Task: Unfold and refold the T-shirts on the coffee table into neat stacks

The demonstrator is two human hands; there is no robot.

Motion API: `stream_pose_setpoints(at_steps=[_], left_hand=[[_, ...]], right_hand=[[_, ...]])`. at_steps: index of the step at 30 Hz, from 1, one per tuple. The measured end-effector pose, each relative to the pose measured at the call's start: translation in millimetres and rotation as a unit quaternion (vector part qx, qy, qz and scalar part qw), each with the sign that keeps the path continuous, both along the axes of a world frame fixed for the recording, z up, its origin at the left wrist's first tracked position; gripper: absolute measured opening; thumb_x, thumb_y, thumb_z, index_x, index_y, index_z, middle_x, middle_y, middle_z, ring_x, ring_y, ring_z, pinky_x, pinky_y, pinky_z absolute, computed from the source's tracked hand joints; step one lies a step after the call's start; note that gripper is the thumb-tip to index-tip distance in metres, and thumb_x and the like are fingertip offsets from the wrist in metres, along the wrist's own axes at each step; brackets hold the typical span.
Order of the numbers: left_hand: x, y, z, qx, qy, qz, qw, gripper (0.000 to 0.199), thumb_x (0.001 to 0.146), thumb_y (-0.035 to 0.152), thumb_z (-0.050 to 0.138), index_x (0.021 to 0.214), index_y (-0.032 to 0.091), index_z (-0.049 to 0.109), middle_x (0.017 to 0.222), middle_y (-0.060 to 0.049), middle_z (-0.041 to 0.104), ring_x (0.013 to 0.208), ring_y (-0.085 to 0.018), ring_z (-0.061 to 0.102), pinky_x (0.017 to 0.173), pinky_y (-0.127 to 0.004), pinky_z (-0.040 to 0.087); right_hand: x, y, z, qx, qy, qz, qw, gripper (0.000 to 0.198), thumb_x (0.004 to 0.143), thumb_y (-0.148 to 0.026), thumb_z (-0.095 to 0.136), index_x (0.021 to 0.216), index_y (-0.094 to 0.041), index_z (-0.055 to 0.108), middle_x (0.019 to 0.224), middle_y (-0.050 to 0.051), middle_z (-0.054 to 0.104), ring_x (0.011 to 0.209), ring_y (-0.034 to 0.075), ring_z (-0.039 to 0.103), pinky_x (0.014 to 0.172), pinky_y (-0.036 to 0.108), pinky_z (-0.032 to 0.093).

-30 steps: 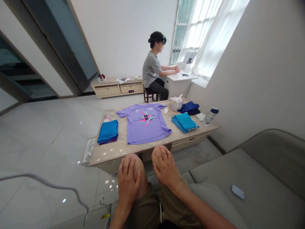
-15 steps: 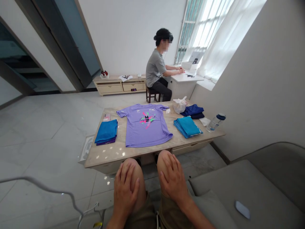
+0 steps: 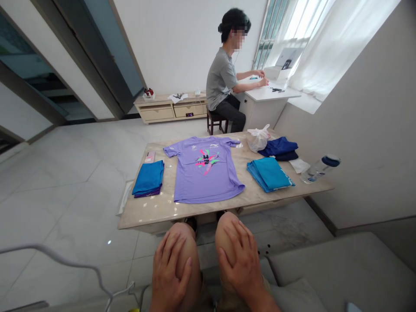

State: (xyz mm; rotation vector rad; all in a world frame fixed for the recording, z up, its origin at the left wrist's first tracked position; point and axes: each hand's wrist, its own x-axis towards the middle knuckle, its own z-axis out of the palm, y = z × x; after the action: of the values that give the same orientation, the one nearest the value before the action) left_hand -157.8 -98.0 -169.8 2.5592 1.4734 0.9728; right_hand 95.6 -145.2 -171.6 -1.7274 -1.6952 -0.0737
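Note:
My left hand (image 3: 170,268) lies over my left knee, fingers spread and nothing in it. On the other knee rests my right hand (image 3: 240,260), likewise open and holding nothing. In front of my knees a purple T-shirt (image 3: 208,177) is spread flat on the low table (image 3: 143,214), its printed front up and its hem toward me. To its left sits a folded stack of blue and purple cloth (image 3: 148,178). A folded teal garment (image 3: 270,173) lies to the right of the T-shirt.
Farther right on the table are dark blue clothes (image 3: 279,147), a plastic bag (image 3: 259,138), a white paper (image 3: 299,165) and a water bottle (image 3: 321,168). A pink phone (image 3: 150,156) lies behind the left stack. Beyond, a person (image 3: 224,78) sits at a white desk (image 3: 266,93). A grey cable (image 3: 65,260) curves at lower left.
The view has tilted and shifted slightly, so the table's right side appears larger. My hands stay on my knees and the clothes lie as before. The seated person's hands have moved apart a little.

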Motion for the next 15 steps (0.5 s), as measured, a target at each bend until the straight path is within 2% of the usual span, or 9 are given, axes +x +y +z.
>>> stream_pose_setpoints(at_steps=[5,11,15], left_hand=[[7.3,1.1,3.9,0.002,0.01,-0.001,1.0,0.056,0.102,0.025,0.06,0.158,0.025,0.054,0.158,-0.012,0.061,0.153,-0.036,0.048,0.122,-0.058,0.046],[29.3,-5.2,6.8,0.026,0.054,0.045,0.997,0.055,0.1,0.024,0.061,0.155,0.021,0.058,0.163,-0.013,0.057,0.152,-0.038,0.049,0.123,-0.057,0.046],[39.1,-10.8,10.1,0.026,0.065,0.049,0.996,0.055,0.101,0.024,0.059,0.156,0.021,0.058,0.163,-0.012,0.058,0.154,-0.037,0.047,0.125,-0.056,0.045]], right_hand=[[15.2,-1.2,0.7,0.011,0.031,0.006,0.999,0.055,0.103,-0.031,0.059,0.157,-0.022,0.055,0.161,0.015,0.053,0.146,0.036,0.05,0.116,0.058,0.05],[28.2,-7.9,-7.1,0.03,0.025,-0.011,0.999,0.054,0.108,-0.036,0.056,0.16,-0.021,0.051,0.164,0.016,0.05,0.148,0.036,0.048,0.118,0.058,0.048],[31.9,-14.6,-15.0,0.044,0.026,-0.014,0.999,0.056,0.11,-0.038,0.053,0.164,-0.022,0.047,0.169,0.015,0.047,0.152,0.035,0.044,0.122,0.059,0.044]])
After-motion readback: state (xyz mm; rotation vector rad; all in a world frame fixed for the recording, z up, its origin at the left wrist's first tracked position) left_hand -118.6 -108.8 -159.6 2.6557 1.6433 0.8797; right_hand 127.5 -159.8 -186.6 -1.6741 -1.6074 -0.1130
